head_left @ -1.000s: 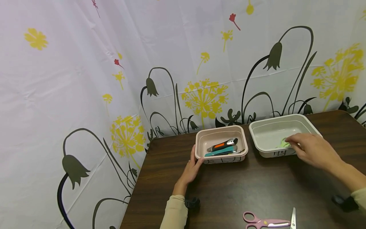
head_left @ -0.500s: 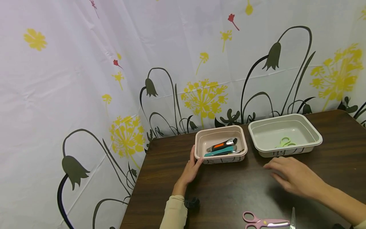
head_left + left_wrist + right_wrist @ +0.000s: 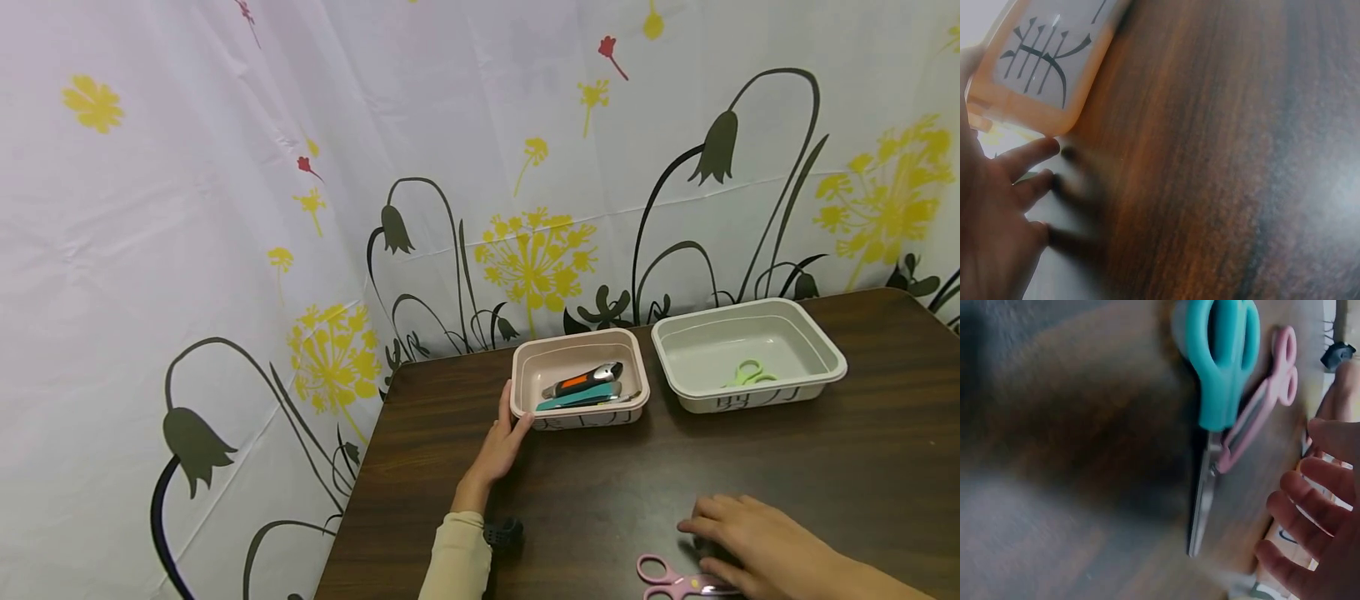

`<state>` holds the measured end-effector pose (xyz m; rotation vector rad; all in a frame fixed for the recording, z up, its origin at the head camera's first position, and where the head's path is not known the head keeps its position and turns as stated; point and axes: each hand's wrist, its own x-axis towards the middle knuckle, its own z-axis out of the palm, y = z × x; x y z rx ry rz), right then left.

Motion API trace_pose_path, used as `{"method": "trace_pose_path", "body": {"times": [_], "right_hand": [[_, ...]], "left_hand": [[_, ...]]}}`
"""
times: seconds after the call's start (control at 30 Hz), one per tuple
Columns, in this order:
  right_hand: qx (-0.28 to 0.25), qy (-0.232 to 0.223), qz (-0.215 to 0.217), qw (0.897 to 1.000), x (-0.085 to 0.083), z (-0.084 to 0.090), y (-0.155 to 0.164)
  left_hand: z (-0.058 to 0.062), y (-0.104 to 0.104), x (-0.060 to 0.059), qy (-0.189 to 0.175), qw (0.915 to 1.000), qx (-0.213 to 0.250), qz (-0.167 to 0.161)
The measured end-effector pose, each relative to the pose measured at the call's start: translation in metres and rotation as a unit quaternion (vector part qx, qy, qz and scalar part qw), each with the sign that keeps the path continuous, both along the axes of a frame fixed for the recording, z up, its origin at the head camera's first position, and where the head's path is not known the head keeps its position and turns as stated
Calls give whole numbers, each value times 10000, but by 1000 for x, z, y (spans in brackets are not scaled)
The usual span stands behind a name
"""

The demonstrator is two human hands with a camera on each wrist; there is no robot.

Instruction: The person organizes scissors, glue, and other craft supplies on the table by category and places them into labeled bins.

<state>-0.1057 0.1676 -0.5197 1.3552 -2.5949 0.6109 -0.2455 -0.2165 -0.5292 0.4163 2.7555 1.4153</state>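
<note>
My left hand (image 3: 497, 450) rests against the near-left corner of the pinkish bin (image 3: 581, 342), thumb at the front rim and fingers along the side. In the left wrist view its fingers are spread loosely below the bin's labelled wall (image 3: 1041, 56). A black-and-orange utility knife (image 3: 583, 381), a teal-handled tool (image 3: 577, 397) and slim items lie in that bin. My right hand (image 3: 765, 542) hovers over pink scissors (image 3: 667, 577), holding nothing, fingers apart. The right wrist view shows teal-handled scissors (image 3: 1219, 394) beside the pink pair.
A pale grey-green bin (image 3: 686, 333) stands to the right of the pinkish one, with light green scissors (image 3: 750, 372) inside. Both bins carry front labels and sit on a dark wooden table (image 3: 600, 492). A flower-patterned curtain (image 3: 450, 125) hangs behind and to the left.
My right hand let go of the light green scissors in the grey-green bin, then moved back toward the table's near side, above the pink scissors. The left hand has stayed put.
</note>
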Motion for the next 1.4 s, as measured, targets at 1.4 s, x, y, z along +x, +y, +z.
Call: {"method": "trace_pose_path", "body": {"times": [1.4], "right_hand": [[-588,224,336,9975,12,-23,-10]], "left_hand": [[-2,-1,-1,-68,10000,12,20]]}}
